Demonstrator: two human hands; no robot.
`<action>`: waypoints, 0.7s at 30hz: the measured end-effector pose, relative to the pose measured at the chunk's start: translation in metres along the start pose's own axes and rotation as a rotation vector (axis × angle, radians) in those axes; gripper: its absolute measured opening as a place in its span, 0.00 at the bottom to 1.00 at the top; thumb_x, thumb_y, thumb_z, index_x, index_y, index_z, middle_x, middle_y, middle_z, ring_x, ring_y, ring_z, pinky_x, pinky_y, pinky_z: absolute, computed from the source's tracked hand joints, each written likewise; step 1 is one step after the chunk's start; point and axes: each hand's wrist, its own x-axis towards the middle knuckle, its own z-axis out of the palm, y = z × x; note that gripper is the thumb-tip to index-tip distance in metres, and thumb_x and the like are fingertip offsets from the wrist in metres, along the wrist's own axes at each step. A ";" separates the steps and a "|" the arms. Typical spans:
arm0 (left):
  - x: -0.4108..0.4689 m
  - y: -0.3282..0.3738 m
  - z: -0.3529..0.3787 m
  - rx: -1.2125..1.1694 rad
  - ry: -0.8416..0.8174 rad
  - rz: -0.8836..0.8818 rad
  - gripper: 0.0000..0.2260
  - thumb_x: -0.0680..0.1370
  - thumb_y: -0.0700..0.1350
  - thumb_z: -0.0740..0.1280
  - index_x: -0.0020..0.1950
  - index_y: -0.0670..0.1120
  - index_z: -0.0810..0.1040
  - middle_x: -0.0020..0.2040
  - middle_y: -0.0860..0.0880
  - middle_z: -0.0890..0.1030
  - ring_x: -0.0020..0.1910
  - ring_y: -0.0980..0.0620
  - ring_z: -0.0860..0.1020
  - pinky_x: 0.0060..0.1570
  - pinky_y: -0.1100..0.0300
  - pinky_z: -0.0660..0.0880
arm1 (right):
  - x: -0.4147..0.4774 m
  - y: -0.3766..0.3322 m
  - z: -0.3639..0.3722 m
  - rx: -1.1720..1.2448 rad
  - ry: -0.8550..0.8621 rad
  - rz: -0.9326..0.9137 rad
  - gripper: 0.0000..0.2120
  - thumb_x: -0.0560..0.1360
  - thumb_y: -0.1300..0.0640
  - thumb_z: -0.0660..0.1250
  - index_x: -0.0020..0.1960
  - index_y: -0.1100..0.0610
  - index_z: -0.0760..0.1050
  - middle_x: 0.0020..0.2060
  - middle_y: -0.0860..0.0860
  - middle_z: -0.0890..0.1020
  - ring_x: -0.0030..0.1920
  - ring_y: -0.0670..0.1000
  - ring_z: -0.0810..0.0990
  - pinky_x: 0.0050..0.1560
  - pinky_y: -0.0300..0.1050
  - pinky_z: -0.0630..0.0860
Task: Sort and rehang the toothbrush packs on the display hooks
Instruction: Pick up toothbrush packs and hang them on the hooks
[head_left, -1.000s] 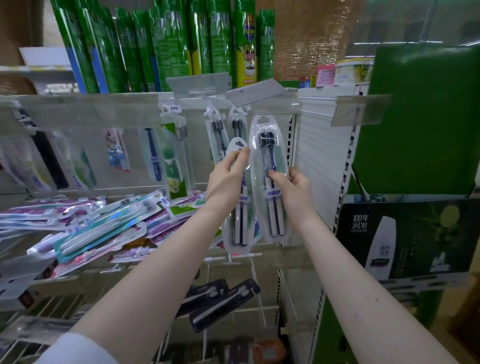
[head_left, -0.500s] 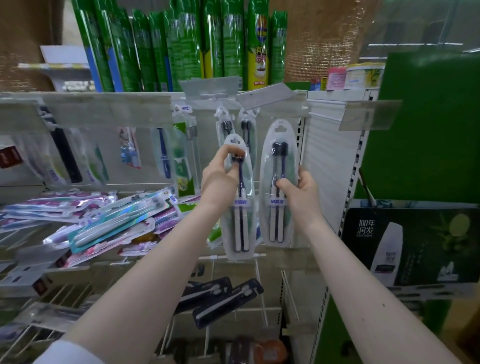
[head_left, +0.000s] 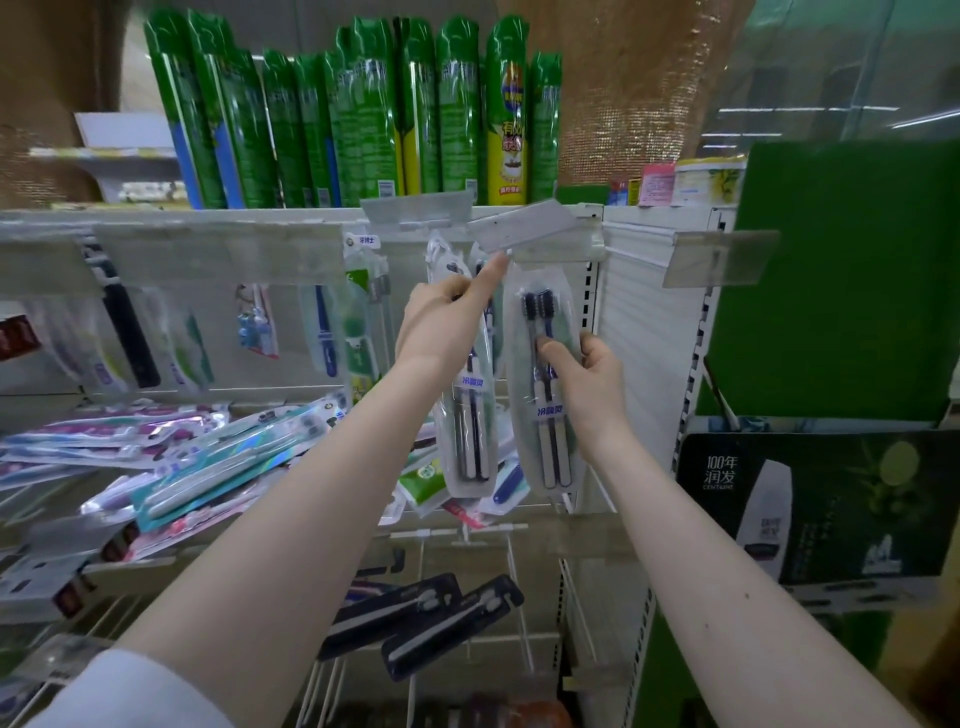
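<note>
Two clear oval toothbrush packs with dark twin brushes hang upright side by side under the shelf. My left hand grips the top of the left pack, its forefinger stretched up to the hook tip beneath a clear price-tag flap. My right hand holds the right pack at its middle, thumb pressed on the front. More packs hang behind them, partly hidden by my left hand.
A loose pile of toothbrush packs lies on the wire shelf at left. Two dark packs hang lower down. Green spray cans line the top shelf. A green board and a dark product box stand at right.
My left hand has raised its pack and its forefinger now reaches the hook tip. My right hand slid higher on the right pack. The view has tilted downward.
</note>
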 end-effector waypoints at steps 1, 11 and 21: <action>-0.001 0.001 0.000 0.013 -0.004 -0.014 0.30 0.73 0.69 0.59 0.50 0.44 0.80 0.42 0.50 0.75 0.32 0.50 0.70 0.40 0.57 0.72 | -0.001 0.001 0.000 -0.006 0.007 -0.001 0.05 0.73 0.56 0.68 0.46 0.57 0.77 0.45 0.60 0.83 0.48 0.64 0.81 0.50 0.64 0.77; -0.002 0.018 0.013 0.046 -0.031 0.004 0.20 0.76 0.64 0.60 0.48 0.50 0.81 0.50 0.46 0.80 0.41 0.50 0.78 0.42 0.59 0.71 | 0.003 -0.012 -0.007 0.027 0.040 -0.039 0.05 0.75 0.59 0.65 0.40 0.54 0.75 0.31 0.46 0.77 0.32 0.46 0.74 0.36 0.43 0.72; -0.010 0.011 0.014 -0.026 -0.001 0.064 0.16 0.76 0.60 0.64 0.54 0.50 0.80 0.53 0.51 0.75 0.36 0.63 0.71 0.32 0.70 0.66 | 0.001 -0.016 -0.003 0.033 -0.021 -0.063 0.08 0.75 0.55 0.67 0.39 0.54 0.72 0.31 0.47 0.76 0.31 0.44 0.74 0.35 0.40 0.72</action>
